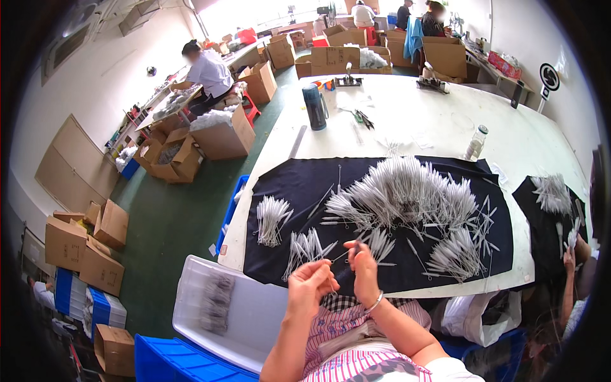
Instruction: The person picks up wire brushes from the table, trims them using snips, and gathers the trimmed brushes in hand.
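Over the front edge of the dark cloth [299,191], my two hands are raised close together. My left hand [310,283] is closed in a pinch, with a hint of thin wire at its fingertips; what it grips is too small to name. My right hand [365,274], a bracelet at its wrist, has its fingers pressed together, and a small dark spot shows at the tips. Just beyond lie bunches of slim white brushes with looped wire stems: a small bunch [307,247] by my left hand, another [380,244] behind my right, and a large heap [407,188] farther back.
A white plastic bin [254,318] holding a greyish bundle stands below left, beside a blue crate [172,360]. Across the white table [394,95] are a dark flask [314,107], pliers [364,119] and a glass jar [475,142]. Another person's hand [568,258] works at right.
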### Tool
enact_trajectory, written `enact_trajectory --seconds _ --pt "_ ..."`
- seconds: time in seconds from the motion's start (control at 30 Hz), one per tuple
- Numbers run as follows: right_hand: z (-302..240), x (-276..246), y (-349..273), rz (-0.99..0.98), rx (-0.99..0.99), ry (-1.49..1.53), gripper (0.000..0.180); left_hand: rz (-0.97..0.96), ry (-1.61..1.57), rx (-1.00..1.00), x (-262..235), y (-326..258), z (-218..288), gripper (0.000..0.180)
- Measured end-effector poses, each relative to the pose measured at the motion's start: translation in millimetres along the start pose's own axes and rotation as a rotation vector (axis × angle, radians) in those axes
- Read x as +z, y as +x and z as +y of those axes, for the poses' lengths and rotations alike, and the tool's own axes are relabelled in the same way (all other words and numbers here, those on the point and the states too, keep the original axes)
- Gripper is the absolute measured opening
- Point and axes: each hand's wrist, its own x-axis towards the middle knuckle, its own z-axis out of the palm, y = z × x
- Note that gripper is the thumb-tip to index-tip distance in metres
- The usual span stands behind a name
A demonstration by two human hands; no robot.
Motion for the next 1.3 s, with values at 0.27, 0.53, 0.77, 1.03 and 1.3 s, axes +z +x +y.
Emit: enact_trajectory --seconds 0.27,0.53,0.77,1.03,1.3 --pt "5 -75 2 0.345 0.081 -0.137 0.016 0.596 1.545 0.514 -51 54 -1 0.018" --pt "18 -97 -14 0.363 0.172 -0.148 0.01 0.215 1.833 0.679 27 58 -64 0.03" --pt "5 -97 -21 0.354 0.23 -0.174 0.012 0.473 1.945 0.567 31 80 -69 0.044" --pt "9 -90 -22 0.233 0.142 -0.348 0.016 0.13 2.091 0.297 44 71 -78 0.038" --pt "19 -91 -15 0.246 0.134 -0.361 0.015 0.107 2.05 0.386 44 68 -86 0.019"
